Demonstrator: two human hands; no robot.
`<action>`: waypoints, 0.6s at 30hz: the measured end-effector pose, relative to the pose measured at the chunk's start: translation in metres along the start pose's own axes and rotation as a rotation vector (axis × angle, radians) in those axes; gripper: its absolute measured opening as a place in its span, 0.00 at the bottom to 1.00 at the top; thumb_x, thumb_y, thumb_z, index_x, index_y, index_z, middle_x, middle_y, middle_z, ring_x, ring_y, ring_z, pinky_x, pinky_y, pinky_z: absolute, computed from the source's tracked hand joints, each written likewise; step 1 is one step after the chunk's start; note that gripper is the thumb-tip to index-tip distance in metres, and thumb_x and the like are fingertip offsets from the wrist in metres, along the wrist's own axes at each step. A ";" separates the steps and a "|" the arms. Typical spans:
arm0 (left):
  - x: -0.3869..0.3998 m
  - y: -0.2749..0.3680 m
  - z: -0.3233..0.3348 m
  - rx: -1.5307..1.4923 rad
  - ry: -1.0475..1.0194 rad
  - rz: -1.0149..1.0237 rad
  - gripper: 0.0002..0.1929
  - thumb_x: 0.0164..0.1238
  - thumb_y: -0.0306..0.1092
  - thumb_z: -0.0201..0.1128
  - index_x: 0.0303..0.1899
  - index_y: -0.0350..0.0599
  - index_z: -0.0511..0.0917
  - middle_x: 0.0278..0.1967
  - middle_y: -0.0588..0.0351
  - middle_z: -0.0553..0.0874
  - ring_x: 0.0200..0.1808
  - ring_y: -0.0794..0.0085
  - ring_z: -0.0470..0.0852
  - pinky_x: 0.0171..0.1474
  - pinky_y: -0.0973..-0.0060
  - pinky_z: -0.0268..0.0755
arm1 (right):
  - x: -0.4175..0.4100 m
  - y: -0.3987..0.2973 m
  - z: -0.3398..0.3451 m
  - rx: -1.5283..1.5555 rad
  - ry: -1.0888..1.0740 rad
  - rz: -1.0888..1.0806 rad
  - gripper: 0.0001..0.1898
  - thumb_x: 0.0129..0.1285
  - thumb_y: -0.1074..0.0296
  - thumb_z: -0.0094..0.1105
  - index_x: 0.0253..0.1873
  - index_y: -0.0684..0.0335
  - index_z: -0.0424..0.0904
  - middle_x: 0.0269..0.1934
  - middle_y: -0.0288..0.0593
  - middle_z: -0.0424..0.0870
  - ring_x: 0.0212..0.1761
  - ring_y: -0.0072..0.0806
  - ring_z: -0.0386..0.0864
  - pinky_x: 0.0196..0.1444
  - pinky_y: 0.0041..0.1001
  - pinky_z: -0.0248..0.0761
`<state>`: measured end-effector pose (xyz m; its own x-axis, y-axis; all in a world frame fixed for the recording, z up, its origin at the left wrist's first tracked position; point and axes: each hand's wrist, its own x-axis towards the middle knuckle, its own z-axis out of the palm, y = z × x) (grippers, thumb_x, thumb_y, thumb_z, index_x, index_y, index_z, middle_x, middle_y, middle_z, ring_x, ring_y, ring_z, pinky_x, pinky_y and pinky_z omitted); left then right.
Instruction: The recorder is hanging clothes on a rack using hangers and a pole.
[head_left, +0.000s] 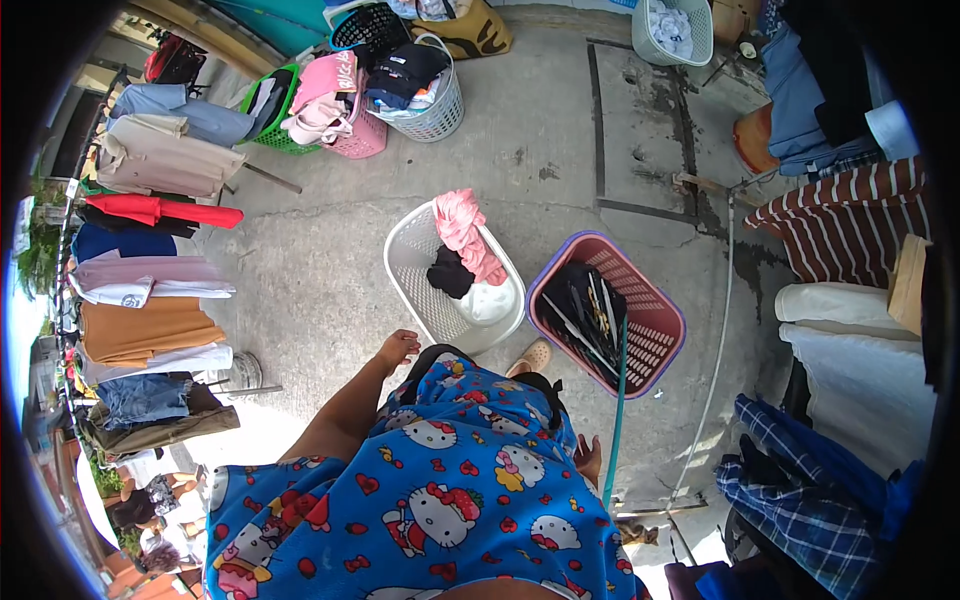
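My left hand (399, 349) hangs empty, fingers slightly apart, beside the near left rim of a white plastic laundry basket (409, 270). A crumpled pink cloth (466, 232) drapes over that basket's far rim and down inside. A black cloth (451, 273) lies beside the pink one. Low at my side, my right hand (588, 459) is empty and partly hidden by my blue printed shirt (442, 495). Close to it passes a thin teal pole (617, 420), whose far end reaches a pink basket with a purple rim (652, 341). Dark clothes hangers (581, 319) fill part of that basket.
Clothes hang on a rack (66, 247) at left and on another rack (724, 300) at right. Farther off stand a green basket (281, 139), a pink basket (367, 139) and a light grey basket (442, 120), all with laundry. Concrete floor (322, 255) lies between.
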<state>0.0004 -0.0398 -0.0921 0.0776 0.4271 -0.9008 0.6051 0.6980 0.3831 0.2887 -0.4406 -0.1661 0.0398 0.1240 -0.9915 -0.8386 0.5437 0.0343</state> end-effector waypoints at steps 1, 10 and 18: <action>-0.004 -0.008 -0.002 -0.023 0.026 -0.062 0.15 0.59 0.38 0.53 0.48 0.51 0.68 0.38 0.61 0.79 0.40 0.77 0.76 0.40 0.73 0.66 | 0.004 0.006 0.007 -0.523 -0.072 -0.161 0.24 0.54 0.56 0.58 0.54 0.54 0.63 0.44 0.45 0.73 0.42 0.35 0.72 0.35 0.26 0.70; -0.018 -0.050 -0.002 -0.114 0.007 -0.025 0.16 0.58 0.37 0.53 0.49 0.49 0.67 0.38 0.59 0.79 0.39 0.77 0.77 0.38 0.75 0.67 | 0.002 0.039 0.128 -1.267 -0.142 -0.341 0.13 0.59 0.63 0.49 0.50 0.54 0.66 0.36 0.39 0.77 0.32 0.27 0.75 0.31 0.28 0.68; 0.093 -0.021 -0.028 0.415 0.152 0.385 0.13 0.54 0.31 0.56 0.43 0.42 0.74 0.37 0.45 0.79 0.40 0.54 0.77 0.45 0.67 0.69 | -0.024 0.112 0.163 -1.338 -0.238 -0.380 0.12 0.62 0.63 0.45 0.50 0.56 0.67 0.37 0.39 0.77 0.34 0.25 0.75 0.35 0.25 0.67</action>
<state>-0.0277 0.0017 -0.1784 0.2577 0.7042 -0.6616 0.8180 0.2054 0.5373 0.2820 -0.2472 -0.1184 0.3538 0.3586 -0.8638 -0.6254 -0.5960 -0.5036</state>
